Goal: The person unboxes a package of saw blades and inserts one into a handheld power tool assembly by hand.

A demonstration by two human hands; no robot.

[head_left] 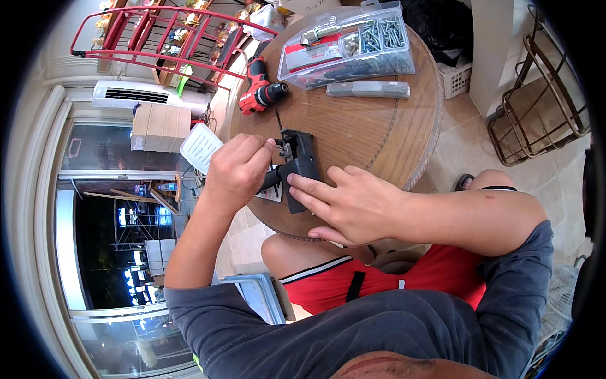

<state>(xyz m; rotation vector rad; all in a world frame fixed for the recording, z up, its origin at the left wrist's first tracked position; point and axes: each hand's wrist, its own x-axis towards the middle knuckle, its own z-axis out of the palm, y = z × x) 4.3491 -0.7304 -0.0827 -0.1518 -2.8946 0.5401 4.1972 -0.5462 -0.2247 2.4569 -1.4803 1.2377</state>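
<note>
A black power tool (pixel 305 155) with a thin dark blade (pixel 278 119) sticking out of its far end lies on the round wooden table (pixel 360 136). My left hand (pixel 240 167) is closed in a pinch beside the metal clamp part at the blade's base; its fingers hide what they grip. Across the tool's near end, my right hand (pixel 353 205) rests with fingers stretched out and thumb apart, touching the black housing. A red and black cordless drill (pixel 255 91) lies beyond my left hand, its chuck pointing right.
A clear plastic case (pixel 344 72) of screws and fittings stands at the table's far side. In front of it lies a narrow grey box (pixel 368 90). A white slatted plastic piece (pixel 201 146) is left of my left hand. A brown metal rack (pixel 527 107) stands at right.
</note>
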